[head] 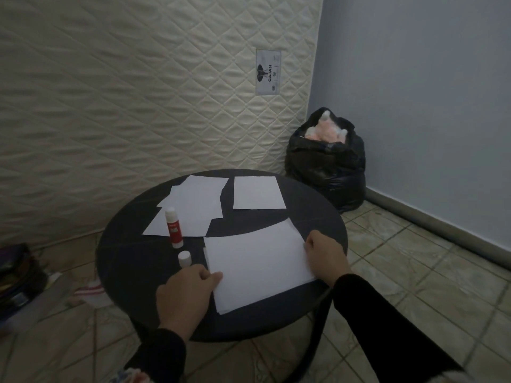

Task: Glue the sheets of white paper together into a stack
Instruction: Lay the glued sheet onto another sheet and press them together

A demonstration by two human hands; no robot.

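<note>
A stack of white paper sheets (257,266) lies on the near right part of a round black table (130,261). My left hand (185,295) grips the stack's left edge, thumb on top. My right hand (325,254) grips its right edge with curled fingers. A red and white glue stick (173,228) stands uncapped at the table's left, and its white cap (184,258) stands just in front of it. Several loose white sheets (193,208) overlap behind the glue stick. One single sheet (257,192) lies apart at the back right.
A quilted cream mattress (138,92) leans against the wall behind the table. A black bin bag (329,161) with pink stuffing sits in the corner by the blue wall. Books and clutter (19,280) lie on the tiled floor to the left.
</note>
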